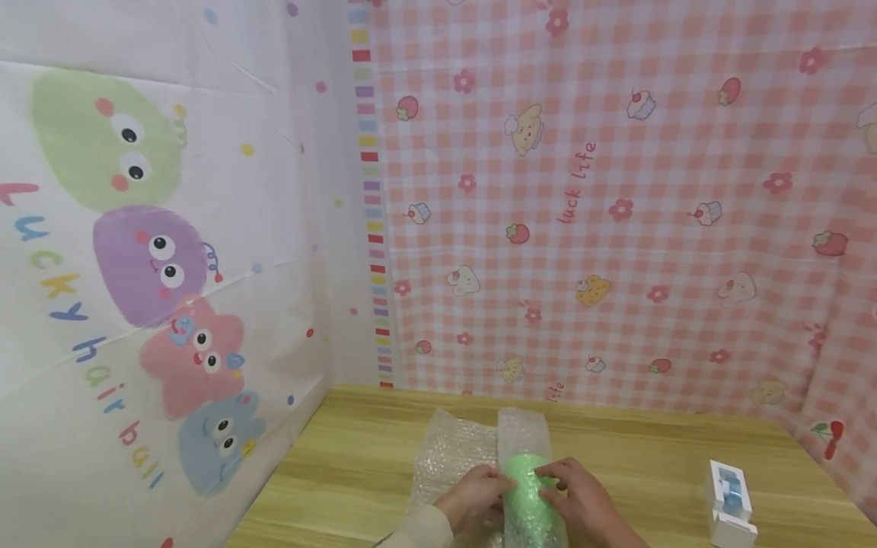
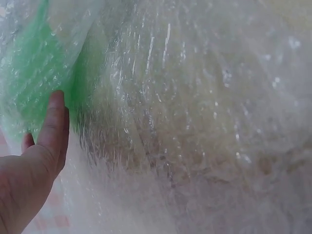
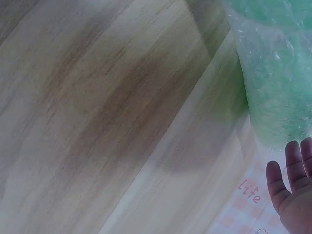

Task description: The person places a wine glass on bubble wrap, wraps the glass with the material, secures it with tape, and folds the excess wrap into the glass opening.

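Observation:
A bright green, roughly cylindrical thing (image 1: 526, 481) lies wrapped in clear bubble wrap (image 1: 522, 428) on the table; its exact kind is hidden by the wrap. A flat sheet of the bubble wrap (image 1: 445, 449) spreads to its left. My left hand (image 1: 475, 491) touches the left side of the wrapped roll, its fingers fairly straight in the left wrist view, where the green (image 2: 36, 73) shows through the layers. On the right side of the roll, my right hand (image 1: 582, 495) rests its fingertips; the right wrist view shows those fingers (image 3: 294, 163) extended beside the wrapped end.
A white tape dispenser (image 1: 731, 502) with a blue roll stands at the right of the wood-grain table (image 1: 637, 441). Behind the table hangs a pink checked cloth (image 1: 617, 251), and a white cloth with cartoon figures (image 1: 274, 228) hangs on the left.

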Tool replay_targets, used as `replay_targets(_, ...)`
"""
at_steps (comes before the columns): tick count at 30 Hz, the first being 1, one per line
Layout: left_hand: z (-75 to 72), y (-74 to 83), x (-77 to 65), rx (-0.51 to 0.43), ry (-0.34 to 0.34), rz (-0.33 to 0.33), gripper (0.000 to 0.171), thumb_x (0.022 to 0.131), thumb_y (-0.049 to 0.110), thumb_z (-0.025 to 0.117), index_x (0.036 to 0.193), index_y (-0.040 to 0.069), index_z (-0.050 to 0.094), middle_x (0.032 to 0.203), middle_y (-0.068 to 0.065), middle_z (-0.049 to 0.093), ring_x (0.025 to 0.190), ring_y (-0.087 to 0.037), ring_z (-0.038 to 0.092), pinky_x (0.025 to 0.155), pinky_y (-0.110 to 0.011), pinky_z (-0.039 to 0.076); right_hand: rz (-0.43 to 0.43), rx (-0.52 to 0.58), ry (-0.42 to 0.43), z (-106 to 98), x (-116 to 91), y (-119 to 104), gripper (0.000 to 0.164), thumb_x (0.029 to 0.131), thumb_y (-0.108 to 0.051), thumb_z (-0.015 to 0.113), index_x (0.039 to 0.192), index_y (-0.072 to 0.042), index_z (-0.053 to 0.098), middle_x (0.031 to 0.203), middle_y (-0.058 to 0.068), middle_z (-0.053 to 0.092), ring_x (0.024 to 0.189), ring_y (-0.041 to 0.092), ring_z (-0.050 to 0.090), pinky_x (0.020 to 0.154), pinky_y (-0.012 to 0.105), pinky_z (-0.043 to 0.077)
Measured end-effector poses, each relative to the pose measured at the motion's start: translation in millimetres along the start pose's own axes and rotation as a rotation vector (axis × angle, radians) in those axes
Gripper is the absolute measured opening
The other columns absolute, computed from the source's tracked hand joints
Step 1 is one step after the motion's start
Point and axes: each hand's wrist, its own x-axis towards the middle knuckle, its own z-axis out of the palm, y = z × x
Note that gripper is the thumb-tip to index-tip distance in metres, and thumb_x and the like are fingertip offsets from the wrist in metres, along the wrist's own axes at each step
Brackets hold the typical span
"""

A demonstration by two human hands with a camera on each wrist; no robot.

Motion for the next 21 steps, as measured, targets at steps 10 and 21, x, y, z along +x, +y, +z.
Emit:
replay_targets(10, 0.5, 6.7, -1.9, 0.086, -0.013, -0.028, 0.032, 0.090, 0.017, 0.073, 0.101, 0.000, 0.048, 0.098, -0.013, 0.055, 0.086, -0.027, 0.067, 0.080, -0.045, 0.057, 0.011, -0.006, -0.019, -1.2, -0.2, -0.5, 0.023, 0.091, -0.011, 0.069, 0.114, -0.010, 0.069, 0.107, 0.004, 0.059, 0.092, 0.022, 0.056, 0.069, 0.035, 0.050)
replay_targets(21, -0.8, 0.4, -1.7, 0.034, -0.021, -0.013, 0.025, 0.092, 0.013, 0.069, 0.099, 0.001, 0.048, 0.098, -0.012, 0.055, 0.084, -0.024, 0.064, 0.080, -0.043, 0.056, -0.113, 0.032, -0.074, -5.9, -4.5, 7.6, 0.031, 0.090, -0.014, 0.072, 0.119, -0.006, 0.066, 0.113, 0.005, 0.059, 0.094, 0.028, 0.059, 0.069, 0.030, 0.051)
